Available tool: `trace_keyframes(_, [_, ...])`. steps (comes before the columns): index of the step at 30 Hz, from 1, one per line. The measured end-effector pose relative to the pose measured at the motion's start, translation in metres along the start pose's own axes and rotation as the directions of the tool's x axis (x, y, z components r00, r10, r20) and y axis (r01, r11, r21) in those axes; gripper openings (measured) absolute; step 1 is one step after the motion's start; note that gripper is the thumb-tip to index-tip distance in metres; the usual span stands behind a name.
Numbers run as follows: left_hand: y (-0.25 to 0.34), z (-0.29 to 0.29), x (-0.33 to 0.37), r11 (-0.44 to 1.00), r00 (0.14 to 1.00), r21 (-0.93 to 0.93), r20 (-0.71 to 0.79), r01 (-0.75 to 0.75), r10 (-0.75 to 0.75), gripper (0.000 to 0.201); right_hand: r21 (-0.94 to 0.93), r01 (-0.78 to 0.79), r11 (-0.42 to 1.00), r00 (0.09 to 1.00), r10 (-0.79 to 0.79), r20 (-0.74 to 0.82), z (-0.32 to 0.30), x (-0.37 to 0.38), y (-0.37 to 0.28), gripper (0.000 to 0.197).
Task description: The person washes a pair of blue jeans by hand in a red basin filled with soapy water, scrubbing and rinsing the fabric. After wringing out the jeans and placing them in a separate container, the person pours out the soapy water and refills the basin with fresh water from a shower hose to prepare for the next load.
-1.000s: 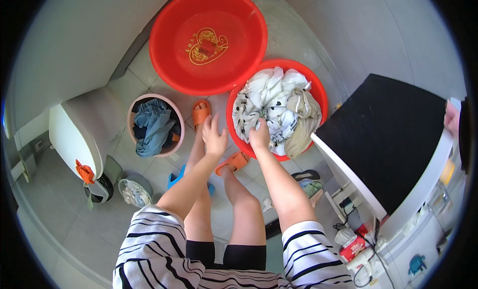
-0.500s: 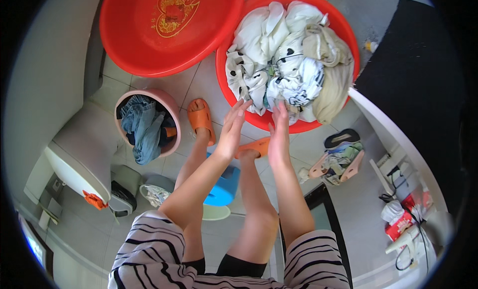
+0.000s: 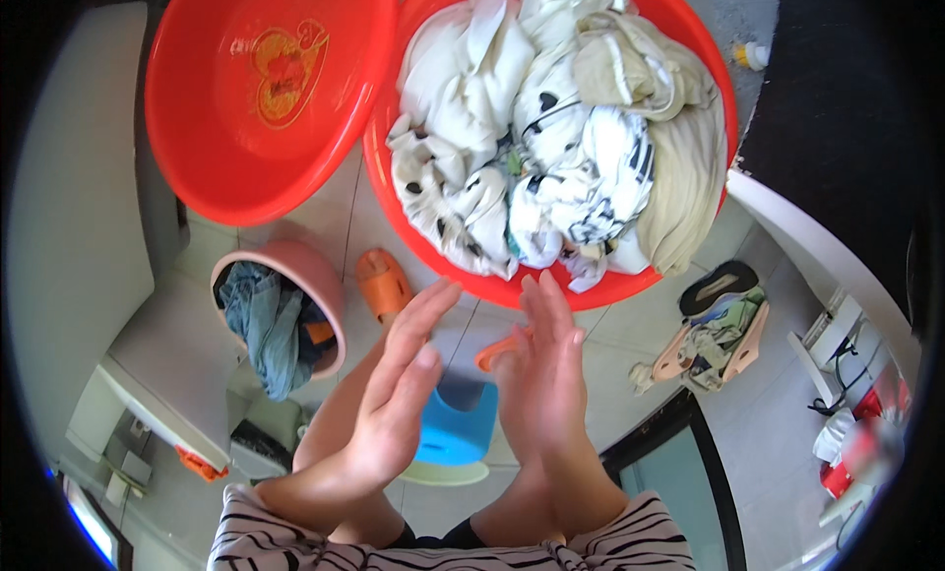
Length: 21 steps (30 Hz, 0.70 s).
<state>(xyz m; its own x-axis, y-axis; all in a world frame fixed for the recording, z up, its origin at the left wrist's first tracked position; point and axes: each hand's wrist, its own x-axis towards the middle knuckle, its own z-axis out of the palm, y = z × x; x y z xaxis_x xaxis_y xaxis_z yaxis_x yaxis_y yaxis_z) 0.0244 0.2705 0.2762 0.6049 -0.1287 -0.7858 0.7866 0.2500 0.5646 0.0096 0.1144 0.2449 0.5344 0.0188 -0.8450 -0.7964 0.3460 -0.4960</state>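
My left hand (image 3: 402, 394) is held in the air with its fingers stretched out and nothing in it. Facing it, my right hand (image 3: 546, 374) is also open and empty, its fingers pointing toward a large red basin (image 3: 600, 293). The basin holds a pile of light laundry: white cloth (image 3: 463, 69), a white garment with black spots (image 3: 448, 202), one with black print (image 3: 615, 167), and a beige garment (image 3: 684, 187). Neither hand touches the clothes. Between my forearms, lower down, stands a blue plastic stool (image 3: 458, 428).
An empty red basin (image 3: 217, 158) with a gold heart pattern leans at upper left. Below it stands a pink bucket (image 3: 325, 285) with jeans (image 3: 261, 315). Slippers stuffed with cloth (image 3: 724, 325) lie right. A black surface (image 3: 837, 148) borders the right side; a white cabinet (image 3: 167, 394) stands left.
Both hands have drawn back from the basin's near edge toward my body and sit lower in view. The laundry basin appears larger and closer. The clothes look unmoved.
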Motion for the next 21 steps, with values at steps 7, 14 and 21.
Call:
trace_keyframes(7, [-0.001,-0.021,-0.017,0.987,0.980,-0.029,0.117,-0.157,0.159,0.048,-0.038,0.006,0.999,0.996,-0.003,0.085,-0.013,-0.033,-0.005,0.066])
trace_keyframes(14, [-0.014,-0.021,-0.080,0.963,0.954,0.087,0.185,-0.256,0.237,0.043,-0.122,0.251,0.960,0.964,-0.235,0.127,-0.021,-0.092,0.009,0.052])
trace_keyframes(21, [-0.070,-0.004,-0.074,0.695,0.847,0.488,0.362,-0.528,0.388,0.044,-0.335,0.445,0.830,0.895,-0.424,0.140,-0.043,-0.059,0.046,0.045])
